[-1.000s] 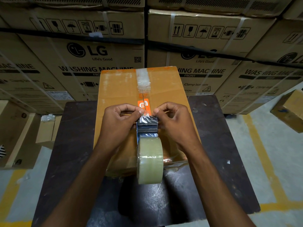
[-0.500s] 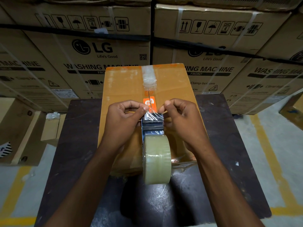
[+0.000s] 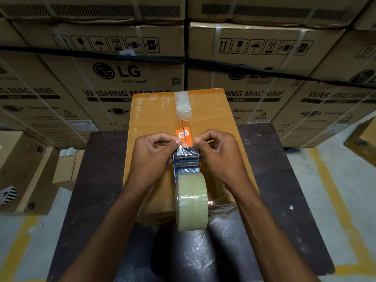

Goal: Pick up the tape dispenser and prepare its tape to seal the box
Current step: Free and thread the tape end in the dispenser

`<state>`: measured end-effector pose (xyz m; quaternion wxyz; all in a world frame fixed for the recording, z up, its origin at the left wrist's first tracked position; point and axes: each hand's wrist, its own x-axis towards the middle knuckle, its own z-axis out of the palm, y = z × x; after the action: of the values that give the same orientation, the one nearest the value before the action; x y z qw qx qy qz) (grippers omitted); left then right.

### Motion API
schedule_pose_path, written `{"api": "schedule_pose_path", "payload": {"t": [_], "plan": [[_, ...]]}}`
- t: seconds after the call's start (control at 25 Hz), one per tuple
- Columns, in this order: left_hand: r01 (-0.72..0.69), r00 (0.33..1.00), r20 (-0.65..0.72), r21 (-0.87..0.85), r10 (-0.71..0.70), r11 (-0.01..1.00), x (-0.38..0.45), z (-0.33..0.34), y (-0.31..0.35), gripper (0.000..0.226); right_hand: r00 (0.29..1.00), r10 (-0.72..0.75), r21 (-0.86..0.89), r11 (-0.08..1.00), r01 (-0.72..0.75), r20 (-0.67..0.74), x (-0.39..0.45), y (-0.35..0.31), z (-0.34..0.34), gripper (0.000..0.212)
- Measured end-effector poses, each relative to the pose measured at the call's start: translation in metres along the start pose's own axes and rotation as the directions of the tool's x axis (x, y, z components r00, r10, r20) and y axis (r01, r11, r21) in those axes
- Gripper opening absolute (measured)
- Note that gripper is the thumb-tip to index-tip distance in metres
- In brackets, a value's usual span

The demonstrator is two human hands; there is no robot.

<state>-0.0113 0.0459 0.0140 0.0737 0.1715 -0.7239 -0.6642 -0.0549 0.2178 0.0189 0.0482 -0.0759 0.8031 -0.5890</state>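
Note:
A tape dispenser with a big roll of clear tape stands on a brown cardboard box that lies on a dark table. My left hand and my right hand sit on either side of the dispenser's black head. The thumb and forefinger of each hand pinch the crinkled loose end of the tape just above the head. An orange label and an old strip of clear tape run along the box's middle seam beyond my fingers.
Large washing machine cartons are stacked like a wall right behind the table. Smaller brown boxes stand on the floor at the left, another box at the right. Yellow lines mark the grey floor.
Both hands stay at the dispenser's head, their fingertips working the loose tape end. The view has shifted slightly; the dispenser and box have not visibly moved.

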Motion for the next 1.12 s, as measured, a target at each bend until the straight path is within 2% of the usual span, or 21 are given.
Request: {"api": "schedule_pose_path", "payload": {"t": [0.12,0.16,0.28,0.48,0.64,0.76,0.84,0.92,1.04,1.12], "plan": [[-0.001,1.000,0.002,-0.007,0.001,1.000,0.000,0.001,0.000,0.005,0.999,0.051,0.054,0.997,-0.052,0.012,0.000,-0.006,-0.002,0.043],[-0.001,1.000,0.002,-0.014,0.001,1.000,0.000,0.001,0.001,0.005,0.998,0.054,0.034,0.998,-0.054,0.009,-0.001,-0.007,-0.003,0.041],[-0.008,1.000,0.005,-0.014,0.008,1.000,0.000,0.002,0.001,0.005,1.000,-0.006,-0.067,0.998,0.006,-0.002,-0.001,-0.001,-0.002,0.018],[0.000,1.000,0.000,0.001,0.000,1.000,-0.002,0.002,0.004,0.007,1.000,0.027,-0.028,0.999,-0.027,0.004,0.001,0.001,-0.001,0.027],[-0.002,1.000,-0.005,-0.005,0.002,1.000,-0.003,0.001,0.006,0.007,0.999,-0.040,-0.094,0.995,0.039,-0.008,-0.002,-0.001,-0.001,0.019],[0.004,1.000,-0.001,0.003,-0.004,1.000,-0.003,0.001,0.006,0.008,0.996,0.085,0.075,0.993,-0.086,0.009,-0.011,0.003,-0.003,0.019],[0.017,1.000,0.000,-0.006,-0.017,1.000,-0.002,0.002,0.006,0.009,0.989,0.139,0.115,0.983,-0.143,0.043,-0.026,0.006,-0.012,0.015],[0.019,1.000,0.007,-0.008,-0.019,1.000,-0.002,0.002,0.006,0.008,0.966,0.216,0.163,0.958,-0.237,0.140,-0.045,0.006,-0.022,0.022],[0.019,1.000,0.007,-0.016,-0.019,1.000,0.000,0.004,0.005,0.007,0.858,0.327,0.302,0.836,-0.458,0.397,-0.062,0.004,-0.027,0.037],[0.020,1.000,0.001,-0.008,-0.020,1.000,0.000,0.005,0.005,0.007,0.799,0.345,0.349,0.762,-0.545,0.493,-0.062,0.008,-0.024,0.047]]}}
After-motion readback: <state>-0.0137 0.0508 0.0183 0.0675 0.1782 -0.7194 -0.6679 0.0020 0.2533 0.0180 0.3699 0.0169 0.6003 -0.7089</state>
